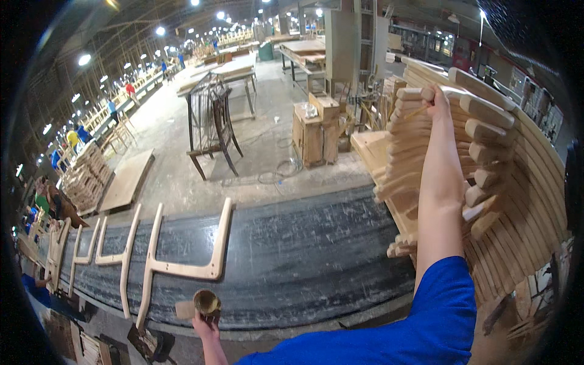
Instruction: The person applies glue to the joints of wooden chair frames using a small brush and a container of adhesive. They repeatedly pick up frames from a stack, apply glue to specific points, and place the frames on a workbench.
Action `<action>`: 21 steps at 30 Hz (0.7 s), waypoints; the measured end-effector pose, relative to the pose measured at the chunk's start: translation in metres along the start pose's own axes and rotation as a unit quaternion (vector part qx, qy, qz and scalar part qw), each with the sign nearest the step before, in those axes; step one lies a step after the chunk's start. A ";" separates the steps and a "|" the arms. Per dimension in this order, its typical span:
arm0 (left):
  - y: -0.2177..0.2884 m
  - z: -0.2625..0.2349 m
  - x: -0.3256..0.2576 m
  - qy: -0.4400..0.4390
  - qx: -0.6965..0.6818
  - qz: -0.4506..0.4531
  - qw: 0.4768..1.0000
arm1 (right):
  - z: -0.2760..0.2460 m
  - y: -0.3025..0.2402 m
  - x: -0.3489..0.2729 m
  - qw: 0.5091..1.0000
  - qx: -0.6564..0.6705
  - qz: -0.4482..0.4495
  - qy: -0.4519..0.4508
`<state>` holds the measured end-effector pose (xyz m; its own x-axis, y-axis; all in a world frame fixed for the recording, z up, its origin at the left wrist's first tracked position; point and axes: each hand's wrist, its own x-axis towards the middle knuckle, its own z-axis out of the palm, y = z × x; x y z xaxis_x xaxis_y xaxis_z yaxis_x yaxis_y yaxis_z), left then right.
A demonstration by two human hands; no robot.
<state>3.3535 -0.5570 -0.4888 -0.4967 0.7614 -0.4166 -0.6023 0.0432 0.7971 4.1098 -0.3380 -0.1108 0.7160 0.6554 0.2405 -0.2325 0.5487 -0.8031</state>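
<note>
Low at the front edge of the belt, my left hand is closed round a small round cup with a brownish inside. A pale wooden end shows beside the cup; whether the same hand grips it is unclear. My right arm stretches far to the upper right. There my right hand is closed on the rounded end of a wooden piece at the top of a tall stack of curved wooden pieces. A thin stick shows just below that hand.
A dark conveyor belt crosses in front of me. Joined wooden frames lie on its left part. More curved pieces are stacked at far right. Beyond the belt stand a dark metal rack and a wooden box. People work far left.
</note>
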 end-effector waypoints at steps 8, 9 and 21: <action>0.015 0.027 0.002 -0.157 0.001 -0.012 0.988 | -0.003 0.050 -0.232 0.992 0.099 0.024 -0.080; 0.016 0.025 0.002 -0.181 -0.005 -0.016 0.983 | -0.012 0.044 -0.262 0.986 0.108 0.044 -0.116; 0.044 -0.060 -0.028 -0.208 0.095 -0.048 0.972 | -0.096 0.000 -0.490 0.902 0.118 0.257 -0.325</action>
<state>3.3030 -0.6153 -0.4683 -0.1242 0.9423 -0.3108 -0.4871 0.2150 0.8465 3.8221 -0.7084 -0.2810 -0.0463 0.9787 0.2000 -0.6121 0.1305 -0.7799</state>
